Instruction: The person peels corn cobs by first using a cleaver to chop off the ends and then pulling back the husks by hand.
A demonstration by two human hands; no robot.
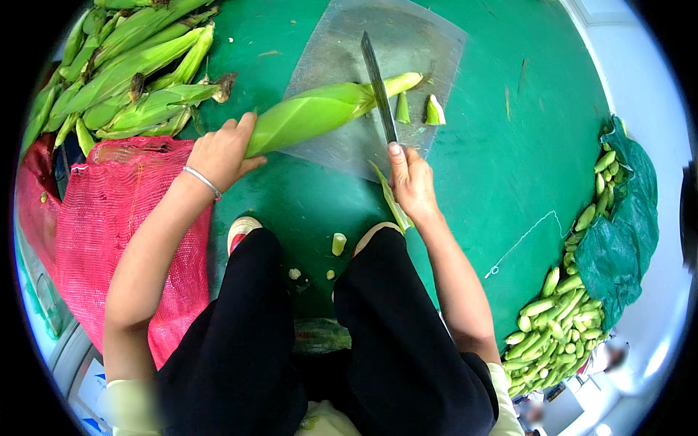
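Observation:
My left hand (pixel 222 152) is closed on the near end of a long corn ear (pixel 305 116) in green husk, held at a slant over a clear plastic board (pixel 327 51). My right hand (pixel 411 178) grips the handle of a long dark knife (pixel 374 76), whose blade lies across the ear's pale, narrow far end. Two cut husk ends (pixel 434 111) lie on the board right of the blade. A loose husk leaf (pixel 389 196) lies beside my right hand.
Husked corn (pixel 138 51) is heaped upper left above a pink mesh sack (pixel 109 232). Small green vegetables (pixel 552 327) spill from a green bag (pixel 611 240) at right. My legs rest on the green surface (pixel 523 145), near cut bits (pixel 338 243) and white string. People show partly at lower right.

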